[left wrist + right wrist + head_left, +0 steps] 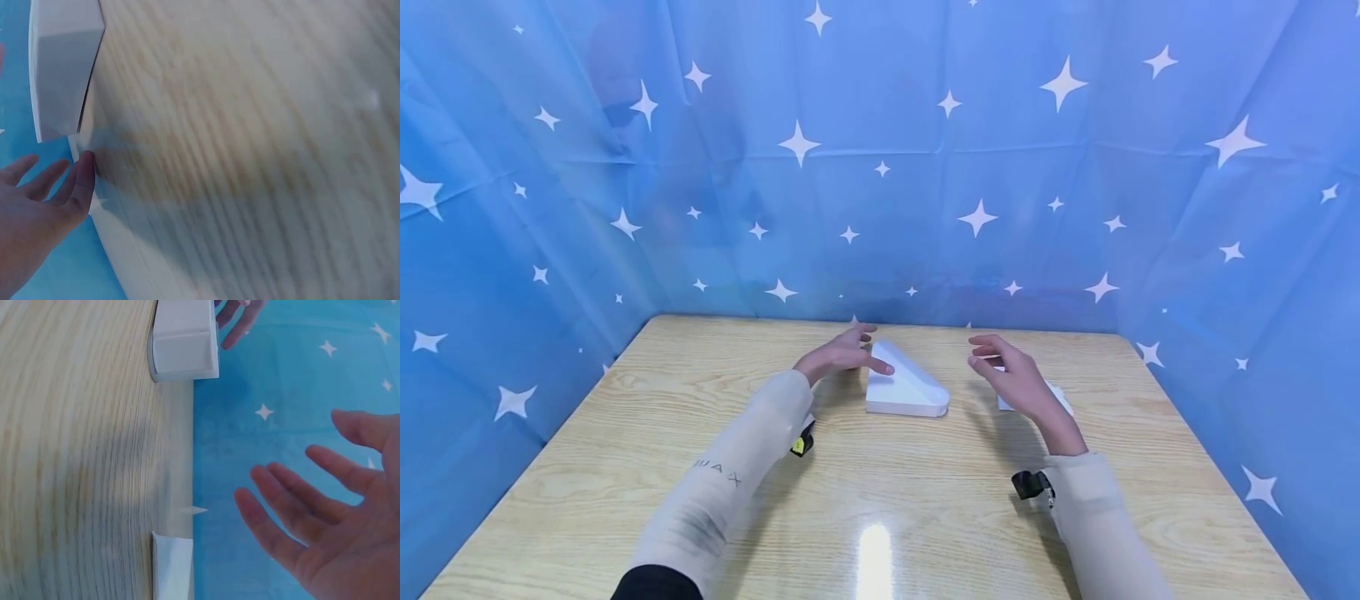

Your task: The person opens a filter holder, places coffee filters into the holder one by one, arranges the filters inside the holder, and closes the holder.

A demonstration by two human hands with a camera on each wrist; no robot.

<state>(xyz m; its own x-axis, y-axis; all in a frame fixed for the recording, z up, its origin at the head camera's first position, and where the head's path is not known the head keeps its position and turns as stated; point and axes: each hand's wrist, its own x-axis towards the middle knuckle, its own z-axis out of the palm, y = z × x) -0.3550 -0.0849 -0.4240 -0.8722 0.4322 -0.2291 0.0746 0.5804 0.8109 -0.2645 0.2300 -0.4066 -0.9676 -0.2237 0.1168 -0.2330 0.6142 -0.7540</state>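
Neither hand grips anything; left hand [842, 354] has fingers straight and spread, released, fingertips resting on or just over the far-left corner of the white triangular box [904, 390]; contact not certain from the head view; right hand [1018, 379] also relaxed and open, fingers loosely extended, palm turned inward, hovering above the table [625, 467], holding nothing.

White box sits near the far edge of the table, roughly mid-width, between the two hands; wedge shape w/ rounded corners, flat top, closed as far as visible, so contents can't be told; in the left wrist view the box [62, 62] shows a pale side wall, w/ the left hand [37, 212] just beside it, fingers straight; blurred, so touching or not can't be told.

A second white piece [1054, 398] lies on the table under/behind the right hand, toward the far-right corner, mostly hidden by the hand; flat, whether lid or sheet can't be told; right wrist view shows an edge of it [172, 565] at the table's far edge, well apart from the box [184, 340]; right hand [337, 512] spread open there, clear of both.

Both arms in pale sleeves; blue star-print curtain [925, 150] wraps the table on three sides.
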